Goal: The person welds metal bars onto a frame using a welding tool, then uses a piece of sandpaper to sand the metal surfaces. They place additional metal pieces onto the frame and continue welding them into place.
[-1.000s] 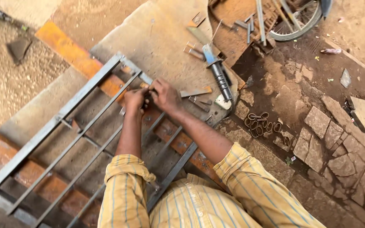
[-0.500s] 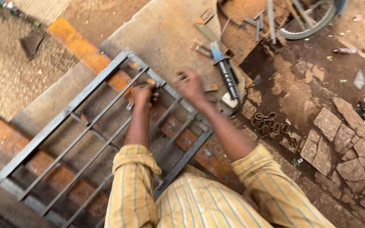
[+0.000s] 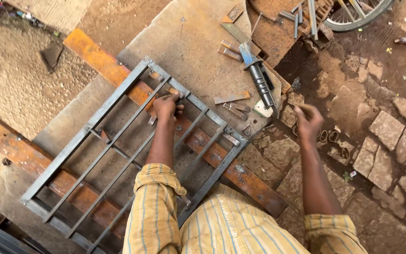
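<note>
Where the head camera looks down, the left hand (image 3: 166,107) rests on the grey metal grille (image 3: 132,150) lying across rusty orange beams (image 3: 104,63), its fingers curled at a bar near the top rail; whether they clasp anything small I cannot tell. The right hand (image 3: 308,121) hovers over metal rings (image 3: 334,137) on the stony ground, blurred, its grip unclear. A black-handled tool (image 3: 261,80) lies on the slab. The grille's lower corner is hidden behind the striped sleeve (image 3: 153,211).

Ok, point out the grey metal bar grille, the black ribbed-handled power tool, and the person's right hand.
Grey metal bar grille (image 3: 103,107): head view, on its upper-left frame rail.
Black ribbed-handled power tool (image 3: 262,82): head view, on the ribbed handle.
Right hand (image 3: 308,122): head view, on the back of the hand.
</note>
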